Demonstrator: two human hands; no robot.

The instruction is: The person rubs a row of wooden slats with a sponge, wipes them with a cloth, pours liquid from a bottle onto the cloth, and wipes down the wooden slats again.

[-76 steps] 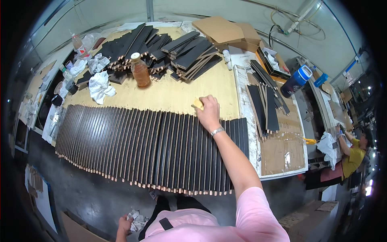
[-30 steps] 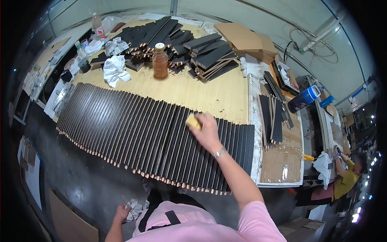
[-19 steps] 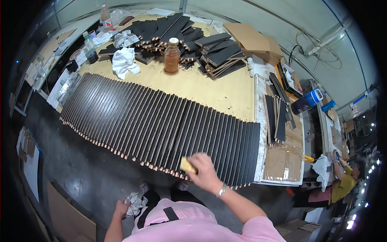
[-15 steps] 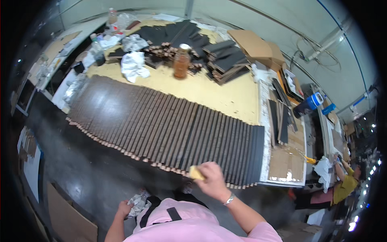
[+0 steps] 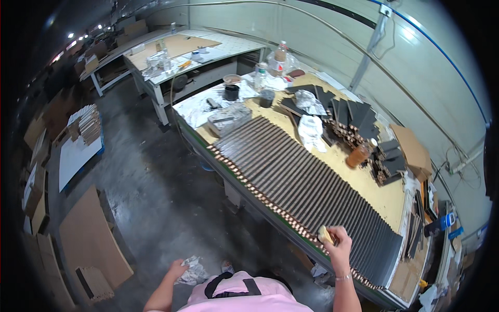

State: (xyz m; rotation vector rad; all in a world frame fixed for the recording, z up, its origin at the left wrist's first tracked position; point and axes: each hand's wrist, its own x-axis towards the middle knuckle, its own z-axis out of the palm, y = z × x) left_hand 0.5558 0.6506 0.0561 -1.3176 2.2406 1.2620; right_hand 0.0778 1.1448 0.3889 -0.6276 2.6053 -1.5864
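Note:
My right hand [image 5: 340, 243] grips a small yellow sponge [image 5: 326, 235] above the near edge of a long row of dark wooden strips [image 5: 296, 177]. Whether the sponge touches the strips I cannot tell. The strips lie side by side, their pale ends along the table's front edge; the far-left part looks shiny. Down by my waist, my left hand [image 5: 178, 269] is closed on a crumpled white rag [image 5: 193, 271], away from the table. Beyond the row stand a bottle of amber liquid [image 5: 358, 155] and a crumpled white cloth [image 5: 312, 132].
Loose dark strips [image 5: 358, 117] are heaped at the back, beside a cardboard box [image 5: 410, 151]. A black cup [image 5: 231, 92] and plastic bottles [image 5: 279, 57] stand at the table's far left end. Another worktable [image 5: 208, 52] is beyond. Cardboard sheets [image 5: 93, 234] lie on the floor at left.
The view has swung left, bringing the other worktable and more floor into sight. Both hands keep hold of the sponge and the rag; the right stays near the row's front edge.

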